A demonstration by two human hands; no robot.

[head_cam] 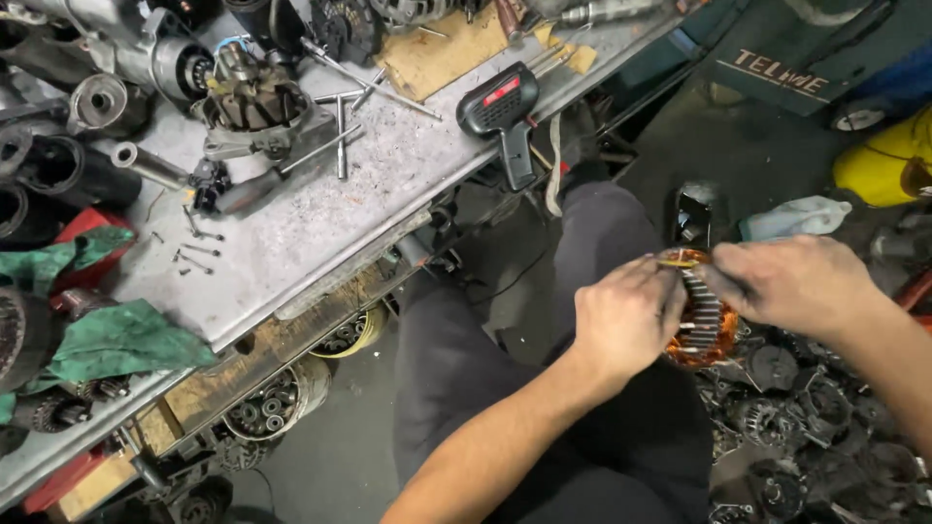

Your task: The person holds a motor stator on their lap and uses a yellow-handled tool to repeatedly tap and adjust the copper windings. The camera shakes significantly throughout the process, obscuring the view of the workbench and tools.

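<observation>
Both my hands hold a ring-shaped stator (703, 320) with copper windings and a grey toothed steel core, over my lap at the right. My left hand (626, 315) grips its near left side. My right hand (788, 283) pinches the top of the ring, where the yellowish wire ends are. I sit with dark trousers (582, 291) beside a metal workbench (320, 213).
On the bench lie a black soldering gun (502, 112), a dismantled alternator (254, 102), long bolts (342, 136), small screws (194, 247) and green rags (121, 340). More alternator parts fill the shelf below (282, 398) and the floor at right (796, 427). A yellow container (888, 160) stands far right.
</observation>
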